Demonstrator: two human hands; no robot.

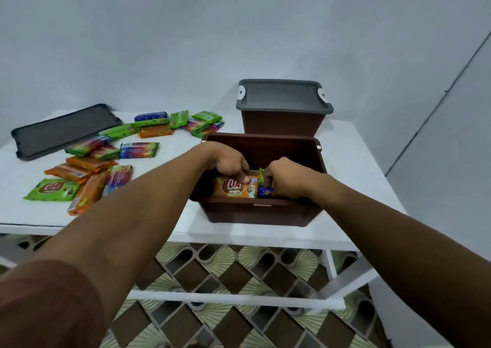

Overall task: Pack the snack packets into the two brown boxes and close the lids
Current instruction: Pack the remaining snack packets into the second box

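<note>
White table (170,215), brown box (263,211), left hand (228,163) pinching orange packet (233,190) inside, right hand (287,179) curled beside blue packet (265,192), grip unclear.

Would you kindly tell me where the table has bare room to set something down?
Bare table lies right of the open box, and a narrow strip runs between that box and the packets. The left side is crowded with packets and the loose lid.

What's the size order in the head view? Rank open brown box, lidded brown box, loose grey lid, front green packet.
1. open brown box, nearest.
2-3. lidded brown box and loose grey lid: similar, unranked.
4. front green packet.
</note>
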